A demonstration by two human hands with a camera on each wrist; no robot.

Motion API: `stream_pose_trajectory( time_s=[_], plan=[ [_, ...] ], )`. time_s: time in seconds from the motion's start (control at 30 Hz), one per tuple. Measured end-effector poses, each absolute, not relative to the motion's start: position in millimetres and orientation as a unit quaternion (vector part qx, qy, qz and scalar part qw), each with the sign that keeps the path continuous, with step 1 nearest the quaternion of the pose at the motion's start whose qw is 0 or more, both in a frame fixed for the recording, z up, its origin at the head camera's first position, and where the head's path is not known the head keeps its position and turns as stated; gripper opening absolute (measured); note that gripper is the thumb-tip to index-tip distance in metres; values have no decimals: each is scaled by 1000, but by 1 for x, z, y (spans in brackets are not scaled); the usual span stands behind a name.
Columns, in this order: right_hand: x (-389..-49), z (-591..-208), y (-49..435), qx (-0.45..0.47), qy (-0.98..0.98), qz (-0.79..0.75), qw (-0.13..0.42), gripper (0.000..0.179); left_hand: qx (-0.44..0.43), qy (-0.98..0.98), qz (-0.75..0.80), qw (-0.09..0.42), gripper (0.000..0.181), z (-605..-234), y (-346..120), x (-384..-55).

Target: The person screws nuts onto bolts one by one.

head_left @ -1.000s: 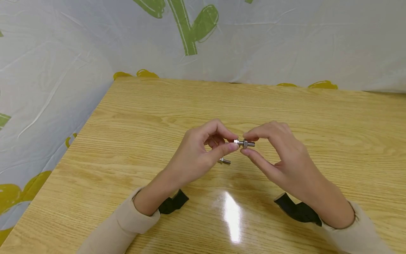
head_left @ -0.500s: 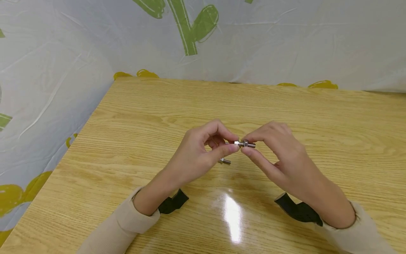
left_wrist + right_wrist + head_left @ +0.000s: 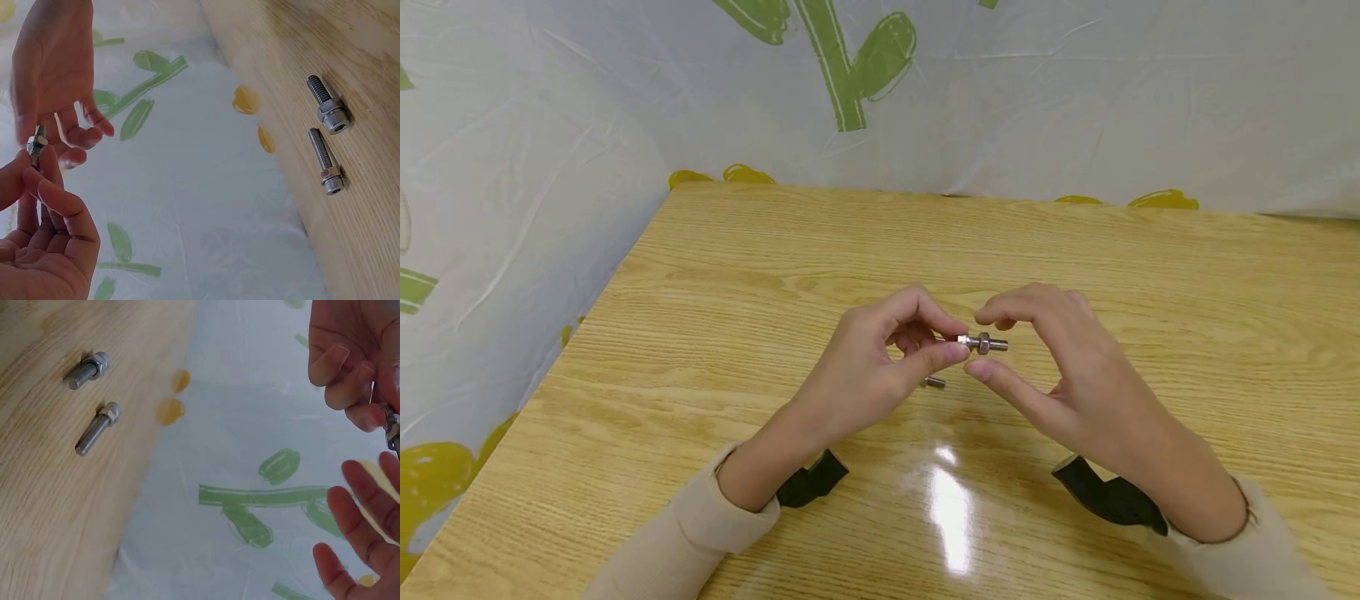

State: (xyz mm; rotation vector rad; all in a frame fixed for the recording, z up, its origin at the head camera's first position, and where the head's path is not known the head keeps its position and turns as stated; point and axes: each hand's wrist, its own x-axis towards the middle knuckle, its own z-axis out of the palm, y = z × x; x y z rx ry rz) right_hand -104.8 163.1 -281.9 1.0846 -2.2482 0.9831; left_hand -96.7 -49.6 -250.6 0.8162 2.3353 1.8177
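Observation:
My left hand (image 3: 880,354) pinches a metal bolt (image 3: 997,344) near its left end between thumb and index finger, the shaft pointing right. A hex nut (image 3: 983,342) sits partway along the threads, shown also as a nut (image 3: 37,141) in the left wrist view. My right hand (image 3: 1075,375) is around the free end, thumb below and fingers above, spread apart from the nut. In the right wrist view, relaxed right fingers (image 3: 353,512) lie below the bolt, which is cut off at the edge.
Two more bolts with nuts lie on the wooden table, a thicker bolt (image 3: 328,106) and a slimmer bolt (image 3: 325,162). Behind the left hand, one bolt end (image 3: 936,382) peeks out in the head view. A patterned white cloth (image 3: 1075,108) hangs beyond the table (image 3: 775,250).
My right thumb and index finger have come off the nut and spread apart. My left hand keeps its pinch on the bolt, shifted very slightly right.

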Motion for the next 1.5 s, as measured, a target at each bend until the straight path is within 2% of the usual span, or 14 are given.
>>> stream_pose_trajectory(
  time_s=[0.23,0.63,0.83,1.0,1.1,1.17,1.5],
  plan=[
    [-108,-280,164,428,-791,365,240,30,267,757,595,35,10,-248,-50,-96],
    [-105,-276,161,424,-800,351,240,16,256,758,600,25,7,-247,-52,-97],
    [-100,-269,156,408,-809,356,228,30,254,760,598,30,5,-247,-52,-96],
    [-102,-274,163,397,-818,356,214,16,252,762,596,28,6,-247,-52,-95],
    [-105,-277,166,408,-811,361,214,35,252,764,593,24,6,-247,-52,-96],
    [-107,-280,167,419,-799,367,227,41,252,764,594,21,6,-247,-52,-96],
    [-110,-283,168,440,-783,365,244,29,253,756,604,18,8,-247,-53,-97]
  ],
)
